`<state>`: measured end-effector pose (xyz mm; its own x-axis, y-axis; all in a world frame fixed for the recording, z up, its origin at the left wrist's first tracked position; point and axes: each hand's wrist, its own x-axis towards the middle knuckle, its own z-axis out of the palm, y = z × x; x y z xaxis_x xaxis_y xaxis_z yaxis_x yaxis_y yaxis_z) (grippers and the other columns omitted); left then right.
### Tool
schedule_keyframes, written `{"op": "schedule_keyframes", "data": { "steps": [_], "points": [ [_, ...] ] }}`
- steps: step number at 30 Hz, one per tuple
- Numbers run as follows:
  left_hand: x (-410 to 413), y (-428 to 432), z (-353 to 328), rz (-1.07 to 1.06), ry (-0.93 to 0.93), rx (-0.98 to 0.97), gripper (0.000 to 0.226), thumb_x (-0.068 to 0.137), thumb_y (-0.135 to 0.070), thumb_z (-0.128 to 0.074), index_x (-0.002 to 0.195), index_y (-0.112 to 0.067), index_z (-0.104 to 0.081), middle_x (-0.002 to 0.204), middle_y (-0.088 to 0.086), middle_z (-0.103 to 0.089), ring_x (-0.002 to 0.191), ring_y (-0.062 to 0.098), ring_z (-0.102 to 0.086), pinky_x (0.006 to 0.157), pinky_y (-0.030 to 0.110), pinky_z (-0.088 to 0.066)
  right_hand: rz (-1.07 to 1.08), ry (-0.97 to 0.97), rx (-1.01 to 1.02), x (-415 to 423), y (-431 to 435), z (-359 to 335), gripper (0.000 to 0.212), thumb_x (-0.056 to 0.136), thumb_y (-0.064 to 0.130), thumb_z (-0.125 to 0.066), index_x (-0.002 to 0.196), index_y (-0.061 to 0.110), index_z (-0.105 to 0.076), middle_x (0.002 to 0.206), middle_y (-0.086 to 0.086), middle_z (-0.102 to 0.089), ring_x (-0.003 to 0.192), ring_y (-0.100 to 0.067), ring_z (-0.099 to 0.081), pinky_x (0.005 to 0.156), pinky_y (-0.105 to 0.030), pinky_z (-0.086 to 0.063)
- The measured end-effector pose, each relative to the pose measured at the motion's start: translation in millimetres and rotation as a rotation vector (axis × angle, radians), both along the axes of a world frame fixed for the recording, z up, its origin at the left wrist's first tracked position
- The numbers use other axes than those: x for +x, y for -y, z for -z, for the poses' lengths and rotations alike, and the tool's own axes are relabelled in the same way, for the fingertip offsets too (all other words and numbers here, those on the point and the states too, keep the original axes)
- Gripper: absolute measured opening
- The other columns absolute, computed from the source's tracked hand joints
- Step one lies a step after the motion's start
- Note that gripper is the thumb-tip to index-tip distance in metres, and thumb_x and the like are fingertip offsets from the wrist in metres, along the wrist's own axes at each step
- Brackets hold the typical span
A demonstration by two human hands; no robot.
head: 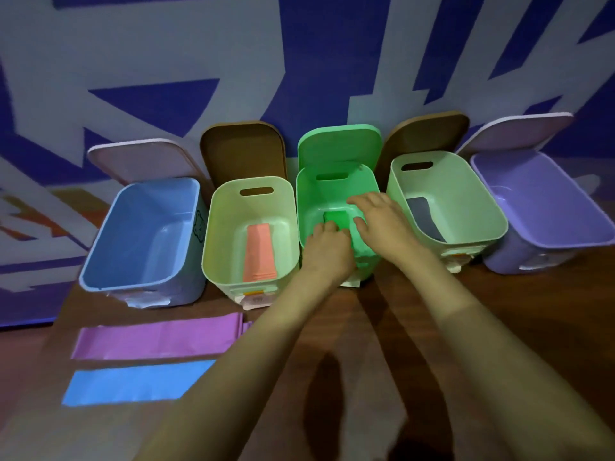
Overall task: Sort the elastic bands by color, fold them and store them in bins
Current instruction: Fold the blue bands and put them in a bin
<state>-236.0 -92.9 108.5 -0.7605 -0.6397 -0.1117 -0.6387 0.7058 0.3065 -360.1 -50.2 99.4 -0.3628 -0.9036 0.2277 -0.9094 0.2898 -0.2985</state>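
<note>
Brown wooden tabletop [519,327], blue-white patterned wall [299,61] above; bear outline [198,227] on blue bin [149,207], centre left. Left hand [327,244] meets green band [336,216], grip unclear; right hand [382,217] spread.

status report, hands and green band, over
Left hand on green band inside green bin, grip unclear. Right hand open beside it. Purple band, blue band flat on table. Nothing blocking.

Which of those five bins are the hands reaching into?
The bright green bin, middle of the row: only there do the left hand and right hand reach inside, at a folded green band.
</note>
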Motion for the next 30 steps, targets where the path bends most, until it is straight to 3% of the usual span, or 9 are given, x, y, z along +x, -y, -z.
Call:
{"op": "schedule_keyframes", "data": {
  "steps": [4, 8, 15, 21, 26, 30],
  "points": [
    [48.5, -43.2, 6.3, -0.078, -0.331, -0.233, 0.039, 0.076, -0.021, -0.047, 0.107, -0.008, -0.066, 0.117, 0.016, -0.057, 0.11, 0.036, -0.051, 0.088, 0.041, -0.042, 0.056, -0.019, -0.233, 38.4, -57.4, 2.2, 0.033, 0.088, 0.009, -0.054, 0.12, 0.009, -0.055, 0.113, -0.012, -0.059, 0.107, -0.031, -0.051, 0.093, -0.041, -0.04],
    [102.5, -81.4, 29.2, -0.114, -0.433, -0.227, 0.034, 0.069, -0.016, -0.05, 0.098, -0.008, -0.067, 0.105, 0.015, -0.061, 0.097, 0.037, -0.056, 0.082, 0.043, -0.046, 0.053, -0.015, -0.279, 87.7, -109.0, 14.0, 0.029, 0.086, 0.009, -0.055, 0.115, 0.009, -0.057, 0.108, -0.01, -0.06, 0.102, -0.031, -0.054, 0.087, -0.042, -0.044],
    [210.5, -114.7, 79.0, -0.205, -0.325, -0.109, 0.036, 0.072, -0.016, -0.048, 0.101, -0.005, -0.065, 0.108, 0.019, -0.058, 0.098, 0.04, -0.053, 0.081, 0.044, -0.046, -0.06, 0.058, -0.086, 178.2, -167.2, 40.9, 0.03, 0.09, 0.016, -0.053, 0.12, 0.014, -0.055, 0.116, -0.005, -0.055, 0.112, -0.025, -0.047, 0.095, -0.04, -0.041],
    [277.5, -101.2, 110.6, -0.368, -0.257, -0.05, 0.034, 0.084, -0.006, -0.054, 0.117, -0.007, -0.061, 0.127, 0.015, -0.052, 0.118, 0.036, -0.045, 0.095, 0.041, -0.039, -0.064, 0.206, 0.208, 234.6, -142.3, 65.9, 0.037, 0.093, 0.024, -0.051, 0.129, 0.017, -0.046, 0.131, -0.005, -0.045, 0.125, -0.023, -0.039, 0.1, -0.035, -0.036],
    [305.9, -78.2, 130.4, -0.385, -0.14, -0.06, 0.046, 0.094, -0.029, -0.05, 0.137, -0.014, -0.045, 0.145, 0.01, -0.038, 0.135, 0.028, -0.031, 0.108, 0.041, -0.029, 0.16, 0.365, 0.233, 276.1, -98.1, 92.0, 0.041, 0.095, 0.031, -0.048, 0.13, 0.009, -0.046, 0.133, -0.011, -0.047, 0.126, -0.028, -0.04, 0.1, -0.037, -0.037],
    [323.1, -70.3, 152.9, -0.386, -0.154, -0.083, 0.042, 0.096, -0.034, -0.047, 0.134, -0.019, -0.047, 0.142, 0.002, -0.041, 0.135, 0.021, -0.031, 0.112, 0.047, -0.017, 0.368, 0.375, 0.249, 298.6, -71.3, 107.5, 0.059, 0.094, 0.046, -0.043, 0.132, 0.001, -0.041, 0.138, -0.016, -0.039, 0.13, -0.031, -0.032, 0.105, -0.041, -0.03]
  ]
}}
